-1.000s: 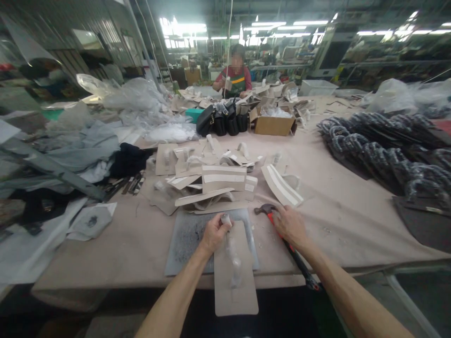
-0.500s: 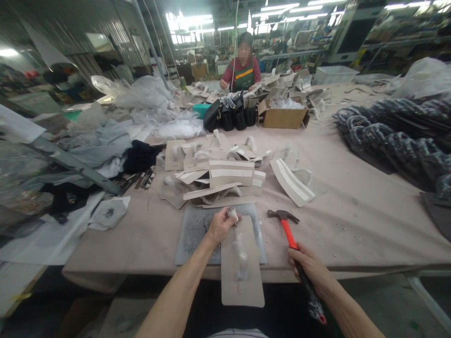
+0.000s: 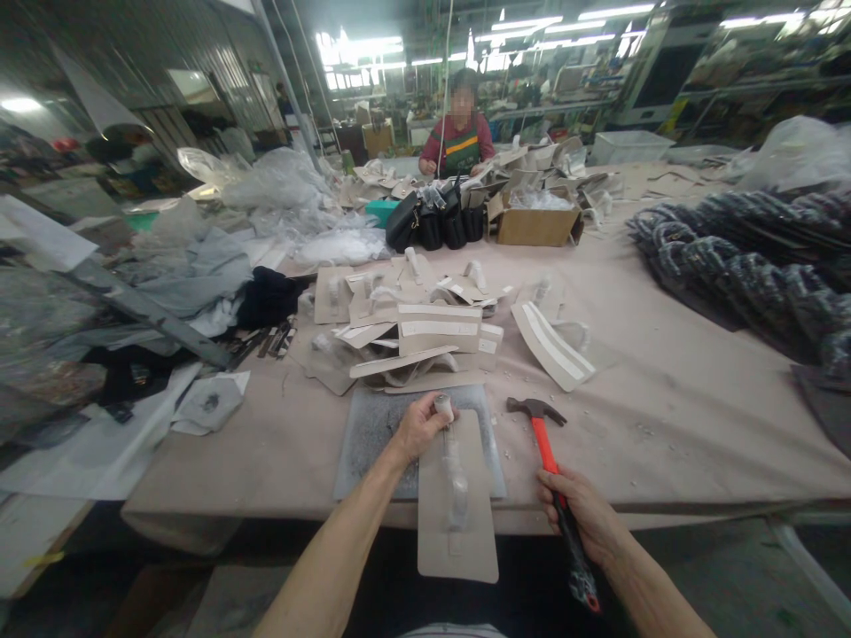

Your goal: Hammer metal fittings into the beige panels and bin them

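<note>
L hand (image 3: 420, 427) pinches white cylindrical piece (image 3: 443, 407) at top of beige rectangular panel (image 3: 457, 560), appar. steadying it; R hand (image 3: 583, 514) wraps red-black claw hammer (image 3: 546, 447) mid-handle, prob. for control.

One camera on the head looks forward and down across the worktop (image 3: 691, 381), left hand (image 3: 420, 429) and right hand (image 3: 589, 512) close by.

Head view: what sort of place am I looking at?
Probably a factory workshop, perhaps for bags: beige panels with wrapped handles are piled on the table, dark handled pieces lie in overlapping rows at right, and an aproned co-worker is across from you.
</note>
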A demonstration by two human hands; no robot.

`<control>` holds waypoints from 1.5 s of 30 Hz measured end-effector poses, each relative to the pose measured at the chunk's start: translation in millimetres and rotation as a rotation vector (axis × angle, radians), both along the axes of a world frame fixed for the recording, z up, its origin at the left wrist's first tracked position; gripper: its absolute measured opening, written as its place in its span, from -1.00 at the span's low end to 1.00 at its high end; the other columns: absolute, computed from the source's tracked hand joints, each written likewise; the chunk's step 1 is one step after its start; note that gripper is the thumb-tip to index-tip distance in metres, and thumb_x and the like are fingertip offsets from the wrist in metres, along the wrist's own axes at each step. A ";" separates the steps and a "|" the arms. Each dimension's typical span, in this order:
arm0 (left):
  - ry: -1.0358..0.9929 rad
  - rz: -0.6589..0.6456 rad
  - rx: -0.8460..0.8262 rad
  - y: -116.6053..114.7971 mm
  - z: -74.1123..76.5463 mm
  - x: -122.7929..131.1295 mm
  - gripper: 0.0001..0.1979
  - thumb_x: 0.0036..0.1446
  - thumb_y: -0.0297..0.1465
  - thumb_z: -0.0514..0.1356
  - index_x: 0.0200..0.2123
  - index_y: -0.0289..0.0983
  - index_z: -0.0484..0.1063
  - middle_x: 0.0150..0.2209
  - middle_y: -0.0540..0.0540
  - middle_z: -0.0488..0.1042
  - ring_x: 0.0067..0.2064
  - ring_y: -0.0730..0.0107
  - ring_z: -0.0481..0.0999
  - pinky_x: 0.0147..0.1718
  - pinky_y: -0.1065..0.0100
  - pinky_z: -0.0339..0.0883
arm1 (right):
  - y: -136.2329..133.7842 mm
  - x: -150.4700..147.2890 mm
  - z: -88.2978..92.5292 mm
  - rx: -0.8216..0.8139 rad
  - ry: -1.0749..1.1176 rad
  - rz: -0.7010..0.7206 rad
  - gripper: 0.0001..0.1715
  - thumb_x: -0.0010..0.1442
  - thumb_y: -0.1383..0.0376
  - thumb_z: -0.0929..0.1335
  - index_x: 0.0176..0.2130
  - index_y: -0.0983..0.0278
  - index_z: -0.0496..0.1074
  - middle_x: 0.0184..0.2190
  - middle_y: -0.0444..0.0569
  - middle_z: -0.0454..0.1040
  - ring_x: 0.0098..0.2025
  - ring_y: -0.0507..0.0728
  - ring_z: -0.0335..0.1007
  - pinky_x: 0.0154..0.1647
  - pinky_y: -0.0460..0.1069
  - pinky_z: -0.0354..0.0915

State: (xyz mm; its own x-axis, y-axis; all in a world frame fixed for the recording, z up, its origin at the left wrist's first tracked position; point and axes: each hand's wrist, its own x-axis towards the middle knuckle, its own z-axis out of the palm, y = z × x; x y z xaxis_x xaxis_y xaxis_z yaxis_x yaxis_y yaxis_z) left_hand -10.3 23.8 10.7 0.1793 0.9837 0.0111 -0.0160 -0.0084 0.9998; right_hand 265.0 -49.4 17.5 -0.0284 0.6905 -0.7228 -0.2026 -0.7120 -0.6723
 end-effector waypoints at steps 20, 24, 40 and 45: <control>0.235 -0.026 0.207 -15.2 -4.6 0.8 -0.83 0.13 -0.42 0.16 -0.19 -0.27 0.47 -0.27 -0.07 0.51 -0.26 0.32 0.45 -0.26 0.39 0.28 | 12.1 -25.7 100.7 0.715 -0.779 0.312 -0.57 0.25 -0.07 0.18 -0.44 0.17 0.17 -0.65 -0.22 0.16 -0.62 0.02 0.07 -0.59 -0.06 0.00; 0.250 -0.034 0.219 -15.2 -5.4 1.5 -0.84 0.14 -0.42 0.15 -0.21 -0.27 0.48 -0.33 -0.04 0.47 -0.32 0.36 0.40 -0.32 0.41 0.23 | 6.1 -44.2 111.9 0.911 -1.108 0.504 -0.61 0.30 0.00 0.13 -0.42 0.18 0.18 -0.63 -0.12 0.24 -0.60 0.06 0.11 -0.52 -0.02 -0.05; 0.269 -0.057 0.218 -13.9 -3.1 1.7 -0.85 0.12 -0.45 0.15 -0.24 -0.28 0.49 -0.40 -0.01 0.45 -0.37 0.38 0.38 -0.35 0.40 0.21 | 1.7 -51.6 106.1 0.810 -1.229 0.706 -0.71 0.30 0.09 0.15 -0.39 0.16 0.21 -0.66 -0.08 0.29 -0.66 0.09 0.14 -0.56 0.01 -0.16; 0.250 -0.055 0.212 -14.0 -5.8 1.6 -0.76 0.10 -0.47 0.16 -0.13 -0.26 0.49 -0.34 -0.02 0.48 -0.32 0.36 0.40 -0.29 0.39 0.23 | 10.6 -28.4 75.7 0.611 -1.274 0.899 -0.71 0.35 0.09 0.15 -0.34 0.18 0.23 -0.57 -0.05 0.39 -0.53 0.15 0.31 -0.49 0.00 -0.09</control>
State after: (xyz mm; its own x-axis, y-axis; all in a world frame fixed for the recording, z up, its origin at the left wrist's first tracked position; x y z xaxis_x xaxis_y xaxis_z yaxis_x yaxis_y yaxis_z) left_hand -8.7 9.9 4.9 0.2549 0.9531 0.1634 0.2236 -0.2225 0.9489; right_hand 236.6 -38.8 93.2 -0.1908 0.9510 -0.2434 0.9528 0.1198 -0.2789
